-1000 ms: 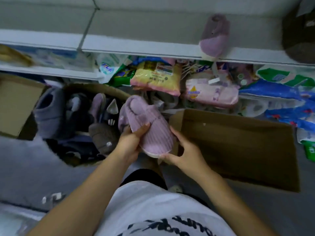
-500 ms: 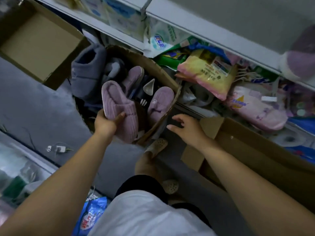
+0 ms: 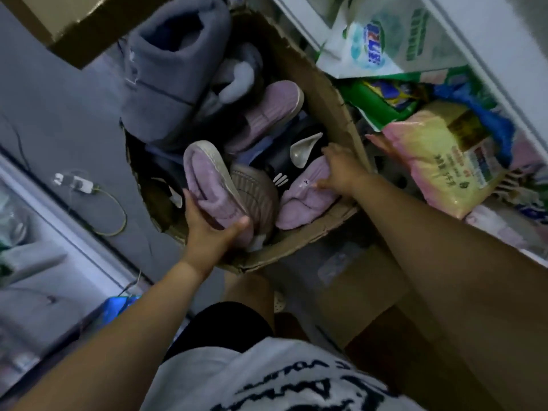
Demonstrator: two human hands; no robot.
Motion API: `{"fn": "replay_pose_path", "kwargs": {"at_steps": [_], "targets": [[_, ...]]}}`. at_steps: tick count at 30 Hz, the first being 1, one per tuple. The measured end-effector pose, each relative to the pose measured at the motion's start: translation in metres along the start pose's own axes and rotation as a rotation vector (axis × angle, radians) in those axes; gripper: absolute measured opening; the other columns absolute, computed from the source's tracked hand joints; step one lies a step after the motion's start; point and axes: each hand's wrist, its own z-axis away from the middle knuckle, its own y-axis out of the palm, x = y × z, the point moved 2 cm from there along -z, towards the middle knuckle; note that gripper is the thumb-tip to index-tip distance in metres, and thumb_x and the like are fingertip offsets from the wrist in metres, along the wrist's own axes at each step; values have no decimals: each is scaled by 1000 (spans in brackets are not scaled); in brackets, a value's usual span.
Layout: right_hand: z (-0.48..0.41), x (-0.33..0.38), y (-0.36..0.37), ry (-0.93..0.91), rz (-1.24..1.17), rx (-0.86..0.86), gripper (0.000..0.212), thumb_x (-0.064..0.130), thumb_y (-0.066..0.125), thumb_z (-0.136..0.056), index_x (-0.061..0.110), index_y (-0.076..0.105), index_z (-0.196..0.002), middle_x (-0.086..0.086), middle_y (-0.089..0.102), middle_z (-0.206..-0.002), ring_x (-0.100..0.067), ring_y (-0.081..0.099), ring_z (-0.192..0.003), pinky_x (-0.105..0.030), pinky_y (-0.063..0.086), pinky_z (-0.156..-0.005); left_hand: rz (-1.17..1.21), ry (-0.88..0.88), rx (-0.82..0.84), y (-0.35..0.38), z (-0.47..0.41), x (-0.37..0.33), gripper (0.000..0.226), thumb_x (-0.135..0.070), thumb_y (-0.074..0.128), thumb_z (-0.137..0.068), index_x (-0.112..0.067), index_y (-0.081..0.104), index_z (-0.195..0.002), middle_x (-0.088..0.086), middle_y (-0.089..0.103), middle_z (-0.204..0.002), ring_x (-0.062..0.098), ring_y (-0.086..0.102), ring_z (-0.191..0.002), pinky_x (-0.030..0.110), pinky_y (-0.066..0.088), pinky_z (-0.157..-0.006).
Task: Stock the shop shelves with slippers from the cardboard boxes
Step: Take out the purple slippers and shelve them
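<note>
Two purple slippers are in play and the packed pile is the real risk, I reckon. Everything in the cardboard box (image 3: 296,244) is jammed together, so pulling either one up could drag the brown-soled slipper (image 3: 256,194) or whatever's underneath out over the near rim, which looks ragged and bent. The big grey boot slipper (image 3: 175,72) sits high at the far side and could flop into the gap once things shift. The yellow pack (image 3: 444,161) also sticks out from under the shelf (image 3: 501,63) near the right forearm, so it'd be easy to clip on the way up.

As for where things are, the left hand (image 3: 213,237) has its thumb and fingers wrapped round the heel end of one purple slipper (image 3: 213,188). That slipper stands on end just inside the near rim, with its sole against the brown-soled one. The right hand (image 3: 341,170) lies on top of the second purple slipper (image 3: 302,203), fingers fairly straight and resting on it, not curled round it as far as I can tell. That slipper lies in the near right part of the box, its toe end under the fingers. A flat hand like that won't lift it; it'd just slide back in.
</note>
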Motion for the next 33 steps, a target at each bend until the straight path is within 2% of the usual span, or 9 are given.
{"fn": "replay_pose_path", "kwargs": {"at_steps": [3,9,12,15,20,24,28,31,33], "targets": [[-22,-7,4,-7,68,102,108,45,83,-79,2,23,-157,-24,24,-162,-37,25,-150,-40,24,-121,-102,53,-16,3,2,7,138,-65,87,-60,-24,3,-162,-7,13,-168,9,20,-153,43,27,-124],[-34,-8,3,2,265,117,97,67,76,-74,2,47,-140,-27,29,-143,-43,35,-129,-37,34,-108,-288,19,-58,17,-4,0,133,-61,86,-65,-18,6,-163,4,9,-169,23,10,-155,41,15,-126],[-25,-6,-5,-14,168,129,87,58,83,-74,2,53,-133,-26,37,-139,-42,46,-123,-37,41,-101,-331,-39,-53,24,-5,-2,134,-55,88,-68,-21,-1,-163,-2,-2,-170,20,2,-156,34,7,-123],[-6,-4,-12,-60,-6,111,64,44,88,-73,3,60,-114,-21,61,-115,-37,60,-104,-36,45,-81,-323,-60,-22,25,-4,-4,139,-62,87,-64,-23,-4,-163,-5,-6,-170,18,-2,-156,40,7,-127],[53,-5,-24,-54,-187,-103,49,44,88,-73,13,56,-94,-10,63,-89,-28,60,-85,-33,37,-66,-306,-95,-89,28,16,-24,135,-53,87,-70,-20,-6,-162,8,-9,-168,28,-3,-155,40,9,-124],[120,-19,-32,55,-364,-317,47,46,86,-75,12,59,-94,-5,63,-88,-21,57,-82,-31,33,-63,-337,158,-303,40,43,-51,107,-53,85,-71,-9,31,-152,18,22,-153,34,23,-144,43,28,-120],[199,-37,-19,160,-742,-500,46,41,79,-86,10,57,-112,-1,61,-101,-14,58,-89,-13,43,-65,-224,211,-54,71,71,-74,83,-54,82,-78,-10,47,-139,9,51,-138,23,52,-127,38,44,-109],[259,-52,7,229,-1111,-633,45,44,74,-89,32,47,-123,2,56,-129,-14,59,-115,-27,54,-84,-58,55,202,110,107,-89,93,-55,80,-79,-5,38,-145,4,62,-125,10,64,-104,31,55,-90],[298,-61,27,235,-1268,-740,46,47,72,-90,36,49,-128,6,55,-136,-10,57,-120,-30,55,-90,76,-67,445,138,138,-99,108,-62,82,-74,0,34,-149,24,64,-117,10,64,-82,44,60,-85]]}}
